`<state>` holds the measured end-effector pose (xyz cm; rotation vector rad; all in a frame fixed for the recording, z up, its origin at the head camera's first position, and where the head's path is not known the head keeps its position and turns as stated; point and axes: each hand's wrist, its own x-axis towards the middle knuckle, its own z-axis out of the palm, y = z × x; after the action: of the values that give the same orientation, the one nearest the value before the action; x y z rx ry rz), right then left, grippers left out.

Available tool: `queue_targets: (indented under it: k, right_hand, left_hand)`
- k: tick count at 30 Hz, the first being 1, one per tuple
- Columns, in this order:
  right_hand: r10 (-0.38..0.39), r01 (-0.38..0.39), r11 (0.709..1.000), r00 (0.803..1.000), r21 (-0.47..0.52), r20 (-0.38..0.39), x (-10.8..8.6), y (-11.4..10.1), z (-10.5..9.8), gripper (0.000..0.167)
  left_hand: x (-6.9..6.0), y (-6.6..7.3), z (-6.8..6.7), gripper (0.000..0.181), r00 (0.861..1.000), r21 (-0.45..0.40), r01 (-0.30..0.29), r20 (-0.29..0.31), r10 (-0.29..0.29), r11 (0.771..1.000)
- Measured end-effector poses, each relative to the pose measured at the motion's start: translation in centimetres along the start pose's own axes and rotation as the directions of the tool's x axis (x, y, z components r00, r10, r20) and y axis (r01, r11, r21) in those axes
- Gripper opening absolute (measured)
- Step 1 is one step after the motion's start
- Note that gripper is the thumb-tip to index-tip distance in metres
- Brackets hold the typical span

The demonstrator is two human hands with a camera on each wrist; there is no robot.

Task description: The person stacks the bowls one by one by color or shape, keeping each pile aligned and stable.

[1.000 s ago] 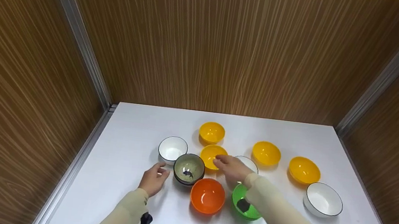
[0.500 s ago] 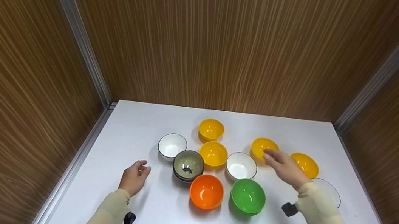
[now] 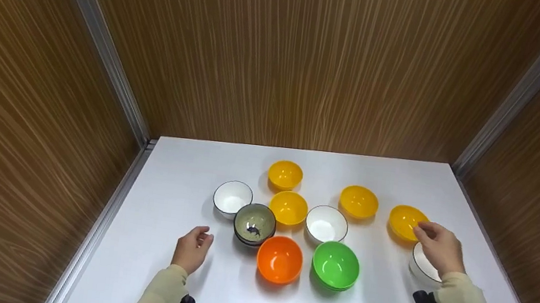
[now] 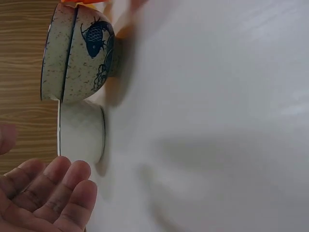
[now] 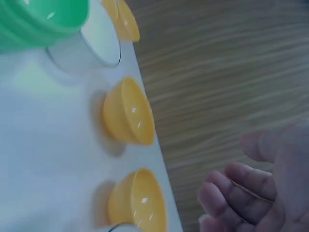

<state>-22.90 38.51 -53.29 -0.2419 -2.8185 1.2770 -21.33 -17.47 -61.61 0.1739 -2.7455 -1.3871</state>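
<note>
My right hand hovers at the right over a white bowl, covering part of it. Its fingertips appear beside the rim of a yellow bowl; in the right wrist view the loosely bent fingers hold nothing. My left hand hangs above the table, left of a stack of speckled grey bowls with a dark blue fish painted on the side. Nothing is in its relaxed fingers. Behind that stack stands another white bowl, close against it.
An orange bowl and stacked green bowls stand at the front centre. A third white bowl is behind the green ones. More yellow bowls stand farther back on the white table. Wood-grain panels enclose it.
My right hand has swept rightward from over the central bowls to the far right white bowl. My left hand moved left, then slightly back right. The bowls stand where they were.
</note>
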Motion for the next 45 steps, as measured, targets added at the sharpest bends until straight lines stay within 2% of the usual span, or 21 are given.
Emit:
queue_targets:
  k: [2, 5, 11, 15, 19, 24, 29, 36, 45]
  right_hand:
    - [0.076, -0.076, 0.997, 0.997, 0.008, -0.020, -0.1, 1.1, -0.4, 0.068]
    - [0.188, -0.187, 0.982, 0.982, 0.014, -0.035, -0.3, 2.7, -1.1, 0.072]
    - [0.305, -0.307, 0.951, 0.949, -0.019, -0.074, -0.6, 6.0, -1.8, 0.079]
    - [0.362, -0.362, 0.932, 0.932, 0.004, -0.010, -0.8, 7.6, -1.8, 0.083]
    - [0.384, -0.384, 0.923, 0.923, 0.012, 0.035, -1.0, 8.8, -1.6, 0.079]
    - [0.361, -0.360, 0.933, 0.932, -0.021, 0.044, -1.3, 10.1, -1.4, 0.068]
    - [0.371, -0.375, 0.927, 0.925, 0.034, 0.088, -1.5, 11.0, -0.8, 0.061]
    - [0.377, -0.388, 0.919, 0.916, 0.063, 0.135, -1.5, 10.5, 0.4, 0.062]
    - [0.374, -0.409, 0.900, 0.902, 0.151, 0.214, -1.5, 9.0, 2.3, 0.064]
  left_hand:
    - [-0.1, -0.1, 0.3, 0.035, 1.000, -0.010, 0.006, 0.010, -0.006, 1.000]
    - [-0.4, -0.4, 0.8, 0.035, 1.000, -0.026, 0.011, 0.022, -0.010, 1.000]
    - [-0.8, -0.7, 1.5, 0.032, 0.999, -0.052, 0.016, 0.039, -0.014, 0.999]
    - [-0.9, -0.8, 1.8, 0.032, 0.999, -0.053, 0.025, 0.048, -0.023, 0.998]
    - [-1.0, -1.0, 2.0, 0.031, 0.999, -0.051, 0.022, 0.048, -0.020, 0.998]
    - [-1.1, -1.1, 2.1, 0.032, 0.998, -0.049, 0.021, 0.057, -0.018, 0.999]
    - [-1.1, -1.1, 2.0, 0.032, 0.997, -0.044, 0.038, 0.072, -0.035, 0.998]
    - [-1.0, -1.2, 1.9, 0.032, 0.997, -0.060, 0.054, 0.067, -0.050, 0.997]
    - [-0.6, -1.0, 1.8, 0.032, 0.997, -0.052, 0.045, 0.061, -0.042, 0.998]
